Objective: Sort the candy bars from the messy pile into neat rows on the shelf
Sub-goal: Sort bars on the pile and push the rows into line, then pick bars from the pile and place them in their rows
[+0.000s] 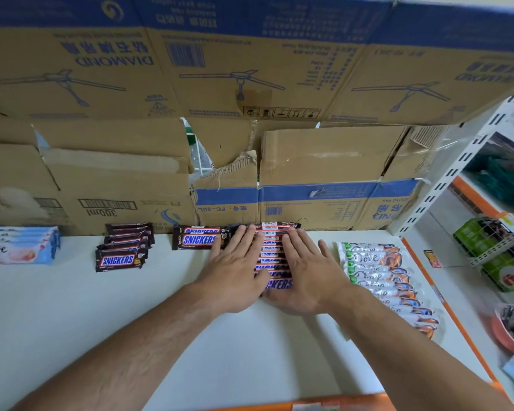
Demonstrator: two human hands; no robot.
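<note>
- Plenty of bare white shelf point(175, 336) in front of me, between my forearms and off to the left: that is the open room.
- An orange lip point(324, 404) runs along the near edge, and an orange strip point(448, 310) marks the right edge, just beside the white-and-orange Dove row point(389, 280).
- Cardboard boxes point(324, 161) wall off the back, and the farthest bars sit right against them.
- A white slotted upright point(457, 167) stands at the back right corner.
- Labels: "SNICKERS" in blue letters on brown wrappers, and "Dove" on the pale-blue packs point(18, 247) at far left and on the right-hand row.
- The writing on the boxes is upside down: "DIAMOND", "300ml", "FC-30L".
- The long Snickers row point(272, 250) lies mid-shelf, running from the boxes toward me. Its bars overlap, and the far ones show barcodes.
- My left hand point(238, 271) lies flat on the row's left side, fingers straight and spread, gripping nothing.
- My right hand point(306, 277) lies flat on the row's right side, also pressing down with straight fingers.
- Two more Snickers bars point(198, 239) lie just left of the row.
- A small Snickers stack point(122, 250) sits further left, apart from them.
</note>
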